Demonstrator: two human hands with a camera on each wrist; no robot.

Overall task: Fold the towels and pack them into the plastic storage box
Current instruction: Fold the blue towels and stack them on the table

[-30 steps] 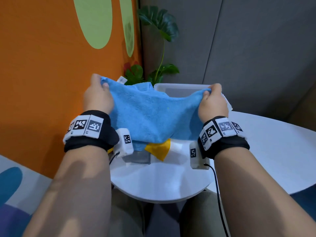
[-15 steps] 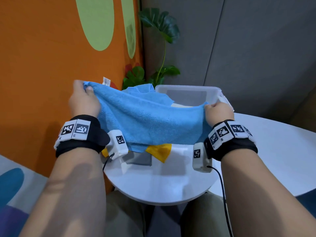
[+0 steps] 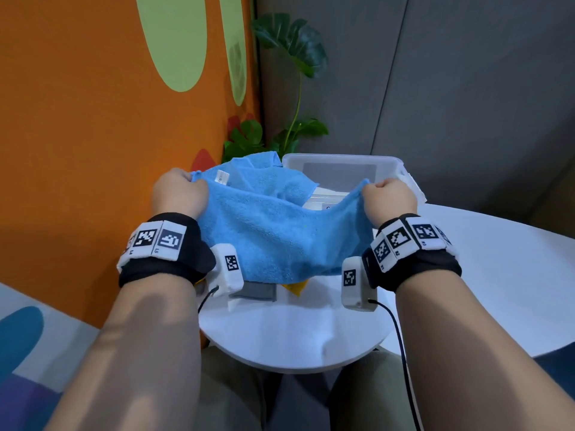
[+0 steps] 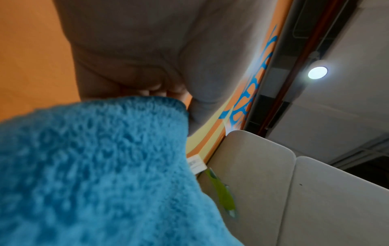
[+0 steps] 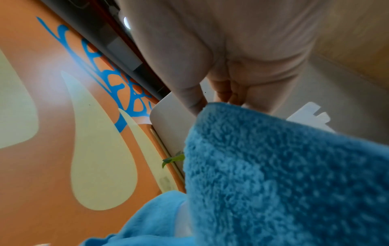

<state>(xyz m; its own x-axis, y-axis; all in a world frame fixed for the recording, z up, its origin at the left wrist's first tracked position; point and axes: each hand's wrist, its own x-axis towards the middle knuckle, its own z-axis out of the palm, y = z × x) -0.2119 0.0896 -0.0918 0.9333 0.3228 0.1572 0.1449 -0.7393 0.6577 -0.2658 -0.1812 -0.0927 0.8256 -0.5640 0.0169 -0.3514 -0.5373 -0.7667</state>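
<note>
Two fists, left hand (image 3: 179,194), right hand (image 3: 390,197), gripping towel (image 3: 280,231)

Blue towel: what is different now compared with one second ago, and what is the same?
The left hand swung its corner outward, then back; the towel's white tag now faces up. The right hand dropped slightly. Both still grip the blue towel over the table, before the storage box.

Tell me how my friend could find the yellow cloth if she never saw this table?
Start at the round white table by the orange wall. Look under the blue towel that the left hand and right hand hold stretched above it. A pointed yellow cloth peeks out below the towel's near edge, beside a flat grey cloth; it is the only yellow thing there.
</note>
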